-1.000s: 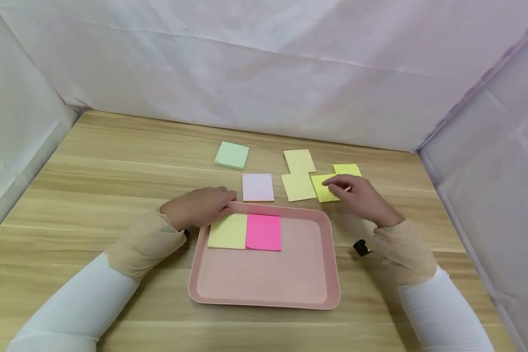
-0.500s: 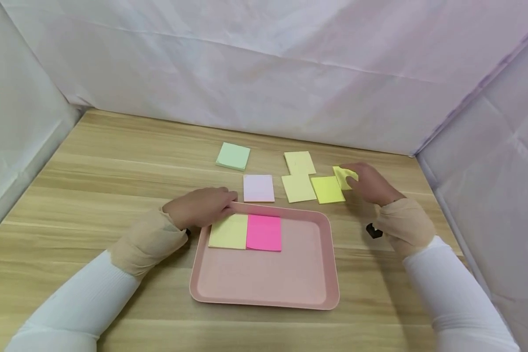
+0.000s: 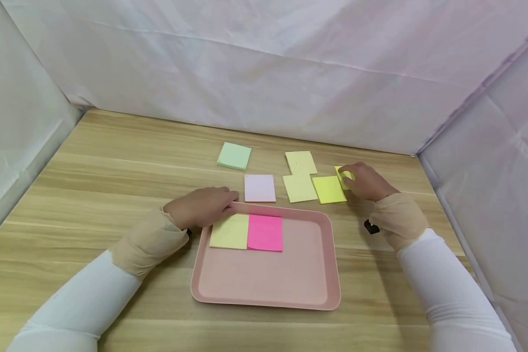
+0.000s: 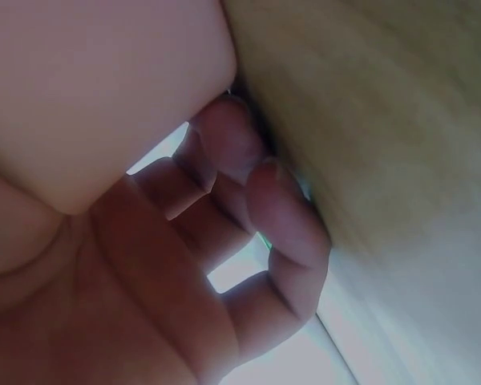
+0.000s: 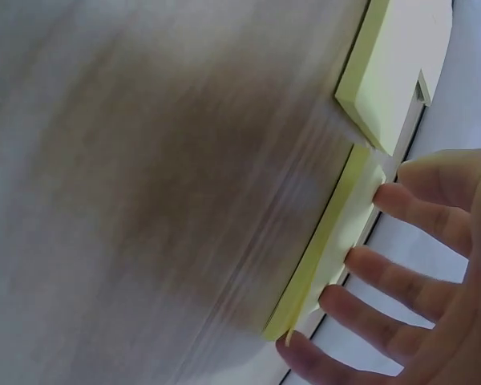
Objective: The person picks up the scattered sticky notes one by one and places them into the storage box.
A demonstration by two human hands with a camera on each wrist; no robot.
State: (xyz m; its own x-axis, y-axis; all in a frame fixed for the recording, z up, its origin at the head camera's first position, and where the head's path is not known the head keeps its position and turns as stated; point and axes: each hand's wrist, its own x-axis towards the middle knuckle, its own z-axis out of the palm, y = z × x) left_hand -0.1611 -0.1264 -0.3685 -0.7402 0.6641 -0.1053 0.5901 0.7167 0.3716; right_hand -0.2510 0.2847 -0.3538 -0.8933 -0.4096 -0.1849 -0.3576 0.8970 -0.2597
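Observation:
My left hand point(image 3: 202, 206) holds the far left corner of a pink tray point(image 3: 264, 304), its fingers bent at the wall point(image 4: 88, 88) in the left wrist view. Inside the tray lie a pale yellow sticky note pad point(image 3: 229, 232) and a hot pink sticky note pad point(image 3: 265, 233), side by side. My right hand point(image 3: 368, 182) is over the far right bright yellow sticky note pad point(image 3: 340, 172). In the right wrist view, slightly bent fingertips touch this pad point(image 5: 325, 245), which lies on the table; no grip around it is visible.
Left of my right hand lie another bright yellow pad point(image 3: 329, 189) and two pale yellow pads point(image 3: 301, 163), touching or nearly so. A lilac pad point(image 3: 259, 187) stands just beyond the tray; a green pad point(image 3: 234, 156) is farther back. White cloth point(image 3: 264, 73) walls surround the wooden table.
My right hand has moved right and slightly back, from the nearer bright yellow pad to the far right one, with little motion lately. The left hand stays on the tray.

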